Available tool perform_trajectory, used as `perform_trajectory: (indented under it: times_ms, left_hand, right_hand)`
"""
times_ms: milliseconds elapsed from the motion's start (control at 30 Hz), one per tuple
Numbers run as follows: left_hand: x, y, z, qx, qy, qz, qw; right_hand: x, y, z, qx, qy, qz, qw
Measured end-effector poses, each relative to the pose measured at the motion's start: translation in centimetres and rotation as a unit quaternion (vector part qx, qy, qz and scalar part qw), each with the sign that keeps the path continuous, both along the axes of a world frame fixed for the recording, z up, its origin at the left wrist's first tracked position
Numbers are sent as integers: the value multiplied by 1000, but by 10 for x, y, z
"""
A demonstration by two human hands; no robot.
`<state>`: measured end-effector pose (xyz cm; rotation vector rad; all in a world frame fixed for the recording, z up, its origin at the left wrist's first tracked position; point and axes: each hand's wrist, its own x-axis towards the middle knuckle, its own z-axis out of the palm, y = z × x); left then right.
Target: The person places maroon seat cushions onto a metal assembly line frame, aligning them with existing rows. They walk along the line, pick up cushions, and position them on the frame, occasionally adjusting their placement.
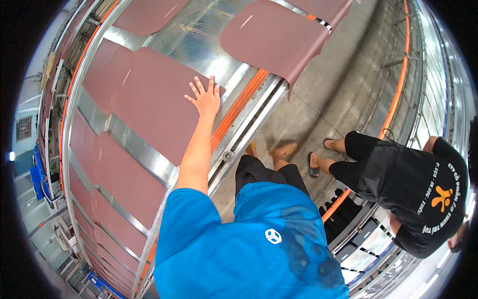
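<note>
My left hand (205, 102) lies palm down with its fingers spread, at the right end of a flat reddish-brown cut panel (154, 99). The panel has curved edges, like a garment piece, and rests on a long metal table (144, 152). Beyond my fingers, bare shiny metal shows scratch-like yellowish marks. Another brown panel (274, 40) farther up hangs over the table's right edge, its lower corner drooping. My right hand is out of view.
Orange strips (239, 107) and a metal rail (249, 117) run along the table's side. More brown panels (124, 174) cover the table to the left. A person in black (418, 189) bends over at the right, beside another long table. Concrete floor (338, 84) lies between.
</note>
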<state>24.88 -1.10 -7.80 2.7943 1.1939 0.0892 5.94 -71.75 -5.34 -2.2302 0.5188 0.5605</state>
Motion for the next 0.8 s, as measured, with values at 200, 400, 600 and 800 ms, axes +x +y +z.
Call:
perform_trajectory:
  times_ms: [200, 400, 600, 800]
  left_hand:
    - [-3, -65, -2, -16, -7, 0, 1000]
    - [8, -66, 25, -118, 7, 29, 993]
    - [-71, -27, 47, -24, -142, 304, 942]
    - [-178, -88, 27, -134, 21, 584, 800]
  right_hand:
    - [158, 41, -7, 130, 158, 31, 978]
    - [388, 146, -21, 184, 120, 151, 964]
    - [568, 259, -27, 189, 25, 361, 913]
    - [616, 299, 0, 232, -8, 393, 890]
